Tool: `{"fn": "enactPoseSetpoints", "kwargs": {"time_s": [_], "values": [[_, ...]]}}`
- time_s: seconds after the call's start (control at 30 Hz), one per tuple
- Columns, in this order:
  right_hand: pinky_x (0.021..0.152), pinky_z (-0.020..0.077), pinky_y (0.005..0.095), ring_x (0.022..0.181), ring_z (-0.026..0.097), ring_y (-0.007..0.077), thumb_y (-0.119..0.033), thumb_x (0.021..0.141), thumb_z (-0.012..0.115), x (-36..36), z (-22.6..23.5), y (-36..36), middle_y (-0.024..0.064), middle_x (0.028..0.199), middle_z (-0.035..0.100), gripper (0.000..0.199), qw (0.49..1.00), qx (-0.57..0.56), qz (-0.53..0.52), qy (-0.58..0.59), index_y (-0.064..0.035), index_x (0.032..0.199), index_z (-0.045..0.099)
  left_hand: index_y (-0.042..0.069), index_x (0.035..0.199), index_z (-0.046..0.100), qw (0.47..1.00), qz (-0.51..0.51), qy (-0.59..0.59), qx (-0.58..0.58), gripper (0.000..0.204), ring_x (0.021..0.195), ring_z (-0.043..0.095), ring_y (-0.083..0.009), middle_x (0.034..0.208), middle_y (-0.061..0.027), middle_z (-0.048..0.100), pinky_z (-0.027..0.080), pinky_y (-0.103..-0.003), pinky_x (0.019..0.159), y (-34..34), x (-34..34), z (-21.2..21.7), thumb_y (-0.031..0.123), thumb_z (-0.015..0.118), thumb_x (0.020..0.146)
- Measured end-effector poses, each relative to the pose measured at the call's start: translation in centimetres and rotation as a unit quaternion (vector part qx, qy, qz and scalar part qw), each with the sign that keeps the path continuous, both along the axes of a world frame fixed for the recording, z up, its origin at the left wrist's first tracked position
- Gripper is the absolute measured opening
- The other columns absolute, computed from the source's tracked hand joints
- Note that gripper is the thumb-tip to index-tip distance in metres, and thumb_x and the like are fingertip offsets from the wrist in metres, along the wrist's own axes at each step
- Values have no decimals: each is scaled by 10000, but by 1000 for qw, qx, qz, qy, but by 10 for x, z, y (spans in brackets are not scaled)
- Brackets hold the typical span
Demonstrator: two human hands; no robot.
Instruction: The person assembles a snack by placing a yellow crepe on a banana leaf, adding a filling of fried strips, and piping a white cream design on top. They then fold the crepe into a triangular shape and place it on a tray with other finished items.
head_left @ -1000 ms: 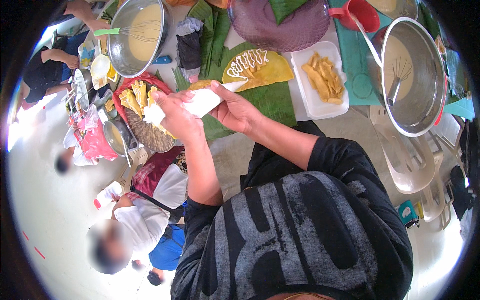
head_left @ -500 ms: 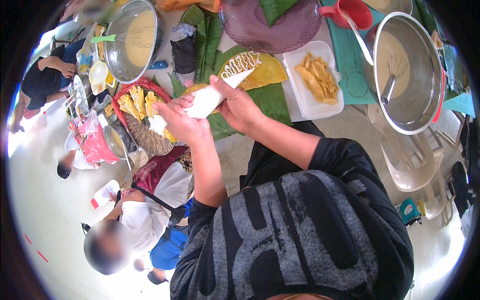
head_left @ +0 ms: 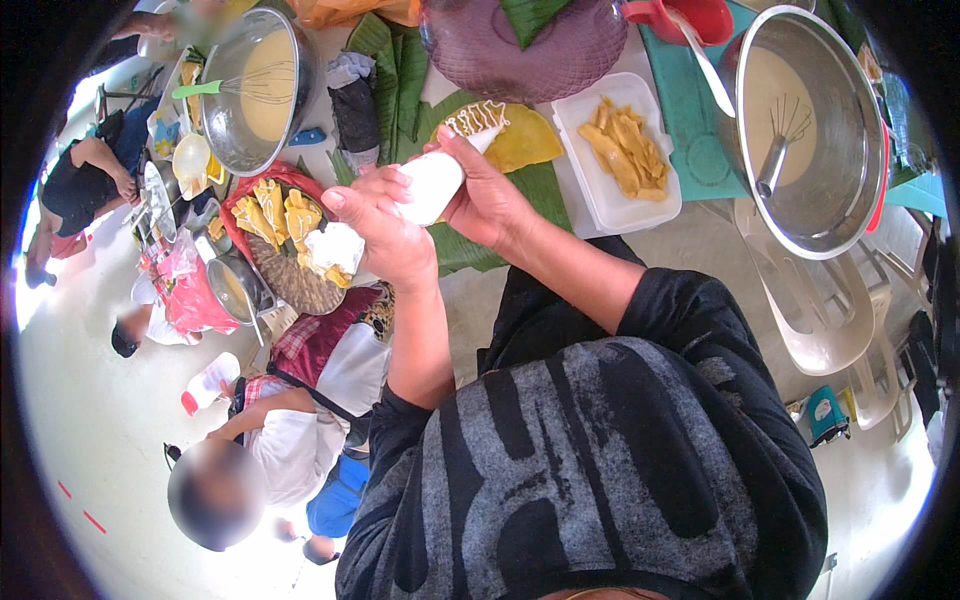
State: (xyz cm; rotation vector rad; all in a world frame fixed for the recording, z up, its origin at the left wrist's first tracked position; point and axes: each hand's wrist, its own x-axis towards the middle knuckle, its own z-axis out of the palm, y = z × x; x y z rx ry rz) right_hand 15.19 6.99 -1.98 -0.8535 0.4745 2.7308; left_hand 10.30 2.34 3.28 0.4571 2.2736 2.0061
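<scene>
Shifted since the earlier frames: both hands and the white soft piping bag (head_left: 432, 186) sit slightly lower and more central, its tip drawn just off the zigzag of white cream on the yellow folded crepe (head_left: 505, 135).

Upper left of frame: steel mixing bowl of pale batter (head_left: 262, 88) with a green-handled whisk; below it, red tray of folded yellow crepes (head_left: 283, 222) beside a woven brown basket.

Centre, upper: left hand (head_left: 385, 232), fingers curled closed around the bag's rear; right hand (head_left: 487, 192), fingers wrapped narrow about the bag's front, thumb on top. Bag held above the green banana leaf (head_left: 470, 245), touching both hands only. Judged light, limp and squashy, possibly slick; best gripped at the gathered back end, with the nozzle end steadied lightly to avoid bursts.

Right of centre: white rectangular tray of yellow fried strips (head_left: 622, 150).

Upper right: large steel pot of batter (head_left: 812, 130) holding a metal whisk.
</scene>
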Motion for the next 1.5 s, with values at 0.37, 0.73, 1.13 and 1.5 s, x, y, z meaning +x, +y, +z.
{"fn": "enactPoseSetpoints", "kwargs": {"time_s": [0.37, 0.73, 1.13, 1.5], "values": [[764, 519, 301, 793, 624, 152, -321, 845, 646, 2, -4, 1, 42, 832, 634, 242, 1000, 2, -6, 7, -96, 884, 565, 102, 596, 354, 999, -39, 29, -14, 516, 612, 536, -195, 562, -58, 466, 470, -345, 690, 2, 2, 1, 474, 369, 954], [820, 510, 347, 869, 623, 172, -310, 870, 613, 4, -14, -2, 28, 877, 639, 225, 999, 2, -5, 41, -95, 930, 583, 103, 592, 351, 998, -41, 36, -6, 514, 585, 523, -194, 528, -48, 429, 466, -342, 669, 5, 4, 2, 470, 388, 949], [811, 513, 312, 846, 622, 150, -310, 861, 628, 7, -10, -14, 38, 881, 643, 238, 999, -31, 5, 44, -84, 925, 588, 105, 592, 354, 998, -45, 30, -36, 520, 613, 522, -194, 545, -48, 439, 454, -387, 765, -8, 7, 7, 477, 367, 954], [841, 503, 325, 850, 617, 150, -348, 912, 534, 8, -3, -25, 52, 895, 644, 289, 996, -5, 14, 91, -65, 948, 582, 97, 592, 353, 999, -24, 26, -37, 508, 595, 517, -196, 545, -54, 440, 449, -339, 659, -22, 6, 8, 453, 401, 952]]}}
